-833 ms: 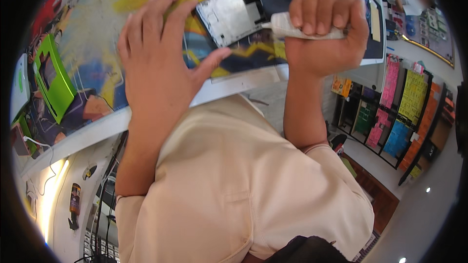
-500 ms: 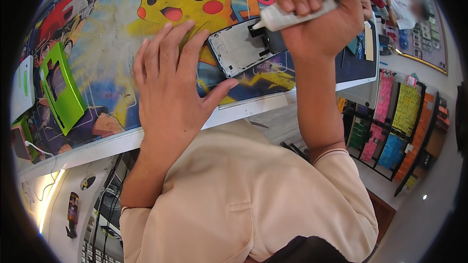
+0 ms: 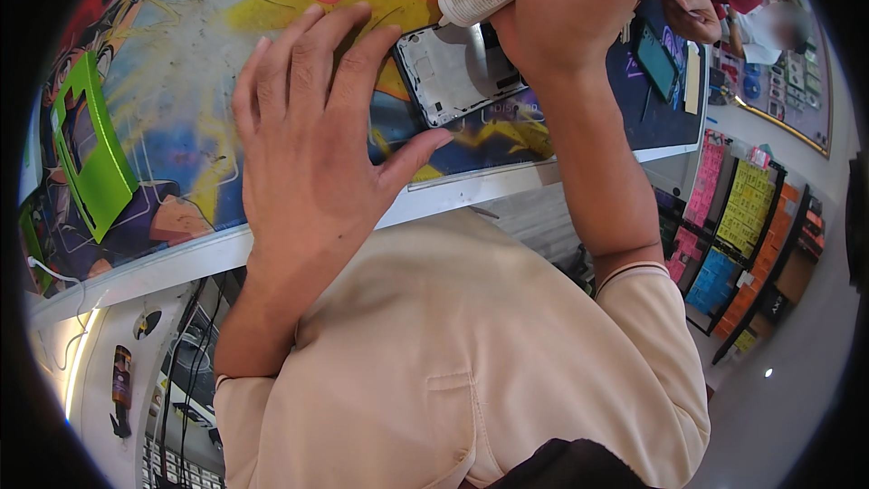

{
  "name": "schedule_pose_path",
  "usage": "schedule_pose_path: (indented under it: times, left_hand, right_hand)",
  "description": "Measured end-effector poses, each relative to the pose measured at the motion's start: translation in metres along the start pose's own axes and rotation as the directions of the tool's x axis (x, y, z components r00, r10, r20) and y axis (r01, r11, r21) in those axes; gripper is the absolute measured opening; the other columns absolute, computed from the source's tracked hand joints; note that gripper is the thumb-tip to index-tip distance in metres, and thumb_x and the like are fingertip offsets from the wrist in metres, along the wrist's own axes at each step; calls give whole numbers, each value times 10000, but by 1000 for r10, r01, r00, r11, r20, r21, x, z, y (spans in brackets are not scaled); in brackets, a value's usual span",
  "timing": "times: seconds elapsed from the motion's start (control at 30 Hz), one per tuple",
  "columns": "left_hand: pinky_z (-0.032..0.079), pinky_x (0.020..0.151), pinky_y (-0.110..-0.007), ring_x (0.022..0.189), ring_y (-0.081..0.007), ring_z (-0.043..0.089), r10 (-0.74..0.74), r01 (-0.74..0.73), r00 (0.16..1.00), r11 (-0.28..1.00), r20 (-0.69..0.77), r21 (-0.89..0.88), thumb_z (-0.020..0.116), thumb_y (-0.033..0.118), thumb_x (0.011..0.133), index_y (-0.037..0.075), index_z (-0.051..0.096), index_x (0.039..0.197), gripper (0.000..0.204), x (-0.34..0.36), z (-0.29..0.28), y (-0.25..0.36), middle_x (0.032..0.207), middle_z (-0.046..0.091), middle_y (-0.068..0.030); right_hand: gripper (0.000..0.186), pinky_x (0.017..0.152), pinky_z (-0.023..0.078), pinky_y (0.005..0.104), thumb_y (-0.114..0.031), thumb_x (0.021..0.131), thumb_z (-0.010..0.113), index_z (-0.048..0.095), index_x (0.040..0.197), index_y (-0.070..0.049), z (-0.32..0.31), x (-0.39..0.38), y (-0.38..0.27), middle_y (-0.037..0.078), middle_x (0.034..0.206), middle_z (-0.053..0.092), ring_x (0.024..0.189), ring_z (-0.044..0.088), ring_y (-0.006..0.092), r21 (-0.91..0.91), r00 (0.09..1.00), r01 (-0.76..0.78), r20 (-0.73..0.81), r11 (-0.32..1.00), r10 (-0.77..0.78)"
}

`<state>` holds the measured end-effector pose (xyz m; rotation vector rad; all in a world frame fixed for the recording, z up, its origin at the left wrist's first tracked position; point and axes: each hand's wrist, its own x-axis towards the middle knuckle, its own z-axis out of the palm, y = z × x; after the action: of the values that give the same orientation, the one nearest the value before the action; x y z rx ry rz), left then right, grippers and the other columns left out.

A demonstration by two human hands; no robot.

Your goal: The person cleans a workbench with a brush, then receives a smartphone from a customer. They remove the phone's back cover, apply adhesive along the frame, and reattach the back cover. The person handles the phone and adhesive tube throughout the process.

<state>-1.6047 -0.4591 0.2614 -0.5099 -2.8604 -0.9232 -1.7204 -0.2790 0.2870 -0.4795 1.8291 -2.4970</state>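
Note:
My right hand (image 3: 575,23) is closed around a white squeeze tube (image 3: 480,2), its front end pointing left over the far edge of an opened phone frame (image 3: 439,81). The frame lies tilted on the mat, its silvery inner side up and its rim dark. My right hand and the tube hide its far right part, and the tube's tip cannot be made out clearly. Just left of the frame, my left hand (image 3: 312,113) has its fingers spread and holds nothing. Its thumb reaches along the near side of the frame.
Under the work is a colourful cartoon mat (image 3: 199,81). A green cut-out panel (image 3: 95,158) lies at the left. On the right are a dark phone-shaped part (image 3: 656,59) and another person's hand (image 3: 692,14). The table's white front edge (image 3: 471,186) runs before me.
My right hand has moved left with the tube, from over the frame's middle to its far edge. The view has shifted slightly. My left hand stays spread beside the frame.

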Motion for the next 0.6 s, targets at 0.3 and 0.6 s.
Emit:
schedule_pose_path:
  times: [0.3,0.6]
  left_hand:
    - [311,1166,-486,1392,-317,444,7,-7,1000,1000,-8,7,894,431,720,139,615,1369,765,1,0,0,1479,536,-40]
    - [312,1166,-480,1397,-306,446,-3,3,1000,1000,4,27,895,433,721,148,619,1367,758,1,-1,1,1474,540,-35]
  right_hand:
    - [446,489,400,270,-318,1048,550,376,695,-108,-9,2,-3,27,551,362,449,393,147,-42,999,-9,-38,999,8]
    - [430,481,386,265,-281,1063,534,396,700,-98,4,-3,-19,27,555,385,435,383,136,-185,995,-29,-103,982,10]
